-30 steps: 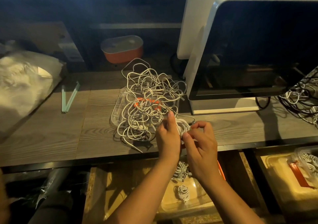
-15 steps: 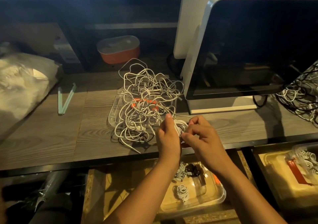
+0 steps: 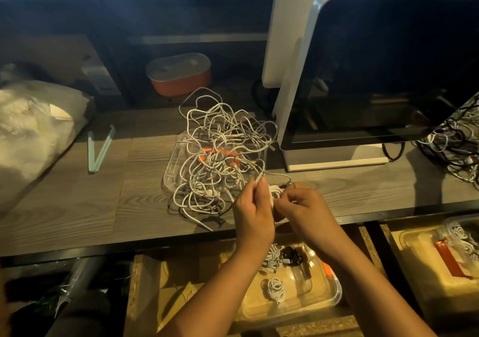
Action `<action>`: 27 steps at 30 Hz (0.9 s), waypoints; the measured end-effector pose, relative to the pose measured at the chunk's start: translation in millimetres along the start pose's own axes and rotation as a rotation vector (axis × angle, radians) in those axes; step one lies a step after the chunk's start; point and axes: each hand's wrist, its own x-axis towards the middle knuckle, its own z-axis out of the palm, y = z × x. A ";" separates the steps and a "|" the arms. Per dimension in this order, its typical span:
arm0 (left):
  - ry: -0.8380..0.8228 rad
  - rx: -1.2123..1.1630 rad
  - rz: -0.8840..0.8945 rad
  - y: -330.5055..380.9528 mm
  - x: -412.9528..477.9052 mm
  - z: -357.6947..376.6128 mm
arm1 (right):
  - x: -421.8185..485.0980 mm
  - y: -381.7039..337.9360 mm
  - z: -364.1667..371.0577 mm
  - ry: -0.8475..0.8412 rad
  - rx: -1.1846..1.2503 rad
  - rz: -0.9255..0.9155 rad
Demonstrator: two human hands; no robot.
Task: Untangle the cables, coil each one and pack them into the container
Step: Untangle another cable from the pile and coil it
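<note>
A tangle of white cables lies heaped over a clear plastic lid with an orange latch on the wooden desk. At the desk's front edge my left hand holds a small white cable coil, and my right hand pinches that coil from the right. A loose end of the cable runs from the coil back toward the tangle. Below the desk stands an open clear container holding coiled white cables and a black cable.
A monitor stands at the right of the desk, with more tangled cables beside it. An orange lidded box sits at the back, a white plastic bag at left, two pale green sticks near it. Another container is lower right.
Both hands have stayed on the coil and kept working the cable around it. The view has shifted a little, showing more of the container below the desk.
</note>
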 end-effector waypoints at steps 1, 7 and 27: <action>-0.008 -0.003 0.006 -0.3 -1.0 -0.8 | -0.1 0.4 0.5 0.008 0.031 0.029; 0.061 -0.060 -0.201 4.5 1.4 1.8 | -7.0 4.8 11.6 0.126 -0.249 -0.097; 0.094 -0.022 -0.310 -4.7 2.9 -2.2 | -12.4 0.2 13.9 0.123 -0.596 -0.284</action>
